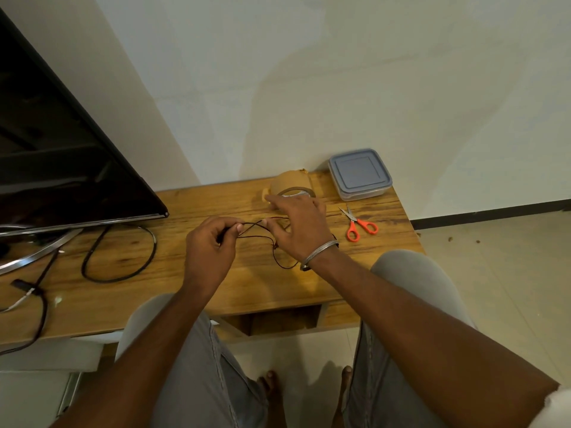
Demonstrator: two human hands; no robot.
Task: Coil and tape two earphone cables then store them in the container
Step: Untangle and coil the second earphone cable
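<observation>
You have two hands at work, your left hand (210, 251) and right hand (301, 230). On the single wooden tabletop (185, 291), count one roll of brown packing tape (289, 180), one clear square plastic container with a grey-blue lid (360, 173), one pair of orange-handled scissors (360, 225) and one thin dark earphone cable (251, 224); a second cannot be told.
</observation>
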